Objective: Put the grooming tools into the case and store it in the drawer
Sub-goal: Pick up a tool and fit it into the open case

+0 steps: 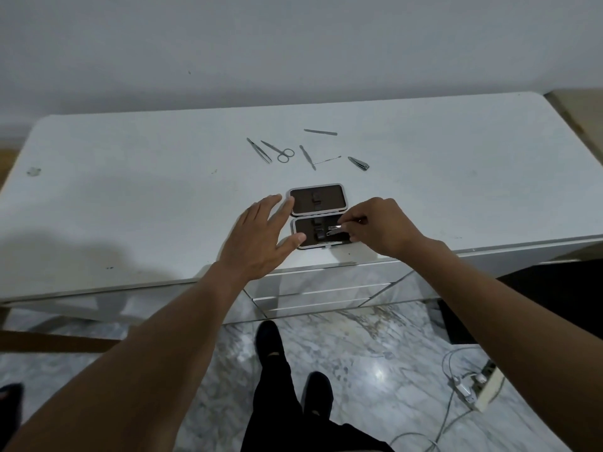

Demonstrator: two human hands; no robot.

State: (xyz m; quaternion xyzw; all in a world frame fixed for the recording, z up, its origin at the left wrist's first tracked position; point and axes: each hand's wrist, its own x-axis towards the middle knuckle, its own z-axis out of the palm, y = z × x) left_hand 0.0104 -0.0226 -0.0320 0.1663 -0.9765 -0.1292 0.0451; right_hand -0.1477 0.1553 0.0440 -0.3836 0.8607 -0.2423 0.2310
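Both bare forearms reach forward over near edge of surface. Left hand (257, 236) flat, palm down, fingers spread, thumb out to right. Right hand (375, 228) curled, thumb and fingertips pinched together on small metal tool, knuckles up.

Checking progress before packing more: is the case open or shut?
Open: the case lies flat, both dark-lined halves facing up, right hand over the near half.

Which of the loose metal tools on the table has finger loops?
The small scissors, second from the left in the scatter behind the open case. It alone has two ring handles; the others are plain straight pieces.
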